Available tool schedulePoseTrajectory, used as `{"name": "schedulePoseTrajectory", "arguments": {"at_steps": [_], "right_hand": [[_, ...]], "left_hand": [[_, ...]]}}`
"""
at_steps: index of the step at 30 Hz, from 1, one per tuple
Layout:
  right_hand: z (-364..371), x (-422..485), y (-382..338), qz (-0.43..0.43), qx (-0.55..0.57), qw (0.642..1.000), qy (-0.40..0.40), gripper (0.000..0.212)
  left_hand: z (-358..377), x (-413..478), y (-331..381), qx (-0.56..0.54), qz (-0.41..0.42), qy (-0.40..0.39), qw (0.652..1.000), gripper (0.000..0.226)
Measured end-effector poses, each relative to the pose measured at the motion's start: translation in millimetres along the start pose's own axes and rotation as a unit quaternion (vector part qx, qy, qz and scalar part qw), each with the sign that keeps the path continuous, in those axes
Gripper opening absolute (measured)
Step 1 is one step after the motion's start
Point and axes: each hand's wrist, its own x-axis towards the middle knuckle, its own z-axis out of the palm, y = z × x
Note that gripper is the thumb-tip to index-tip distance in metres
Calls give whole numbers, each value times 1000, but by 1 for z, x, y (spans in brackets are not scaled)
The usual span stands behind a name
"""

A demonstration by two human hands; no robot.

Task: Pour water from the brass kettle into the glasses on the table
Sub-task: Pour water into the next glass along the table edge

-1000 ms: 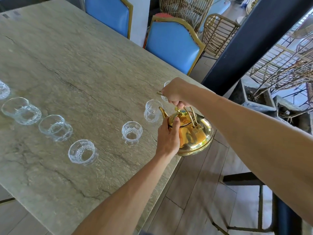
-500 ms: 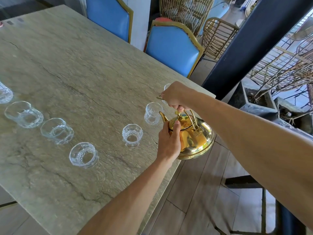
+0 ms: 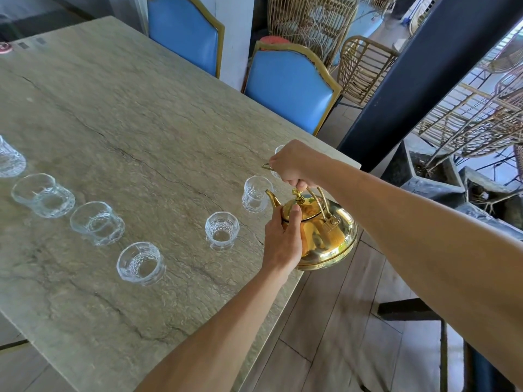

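Head view: right hand closed around the wire handle of the brass kettle, which hangs tilted at the near right edge of the stone table. Left hand cups the kettle's side, thumb pressed against the lid. Spout points toward the nearest glass; another glass stands just left. Four more glasses line up farther left. Two blue chairs stand behind the table.

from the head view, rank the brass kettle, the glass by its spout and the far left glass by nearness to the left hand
1. brass kettle: touched by the left hand.
2. glass by the spout: just beyond, upper left.
3. far-left glass: at the row's other end.
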Motion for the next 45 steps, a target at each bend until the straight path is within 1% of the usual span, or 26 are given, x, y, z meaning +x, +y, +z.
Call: {"name": "schedulePoseTrajectory", "arguments": {"at_steps": [2,5,8,10,11,13,14,15,19,24,31,35,39,45], "right_hand": [[0,2,1,-6,6,1000,1,27],[0,3,2,-26,5,1000,3,27],[0,0,4,-53,17,998,4,27],[0,-1,4,-66,11,998,8,27],[0,-1,5,-70,-4,997,9,28],[0,-3,4,-82,-44,996,6,30],[-1,-4,4,-86,-50,995,10,31],[-1,-4,5,-87,-50,995,15,31],[-1,-2,4,-91,-79,992,29,34],[3,-3,6,-93,-121,987,50,30],[5,-2,5,-106,-137,983,60,30],[5,-1,3,-98,-152,982,52,29],[2,3,1,-96,-131,986,44,32],[3,6,-3,-87,-137,986,29,32]], "left_hand": [[-1,-1,1,1,1,-1,1000,49],[-2,-2,2,13,2,5,1000,72],[-2,-1,2,22,6,8,1000,77],[-2,0,2,25,2,7,1000,73],[-2,0,3,21,4,5,1000,65],[-2,2,2,14,7,2,1000,43],[-2,3,1,11,7,3,1000,36],[-2,4,0,10,6,3,1000,34],[-1,2,0,5,9,1,1000,35],[0,3,0,1,6,-1,1000,35],[-1,4,0,2,2,4,1000,35],[-2,4,2,-3,1,5,1000,36],[-1,3,5,-18,-5,4,1000,35],[1,4,5,-25,-18,2,1000,32]]}}
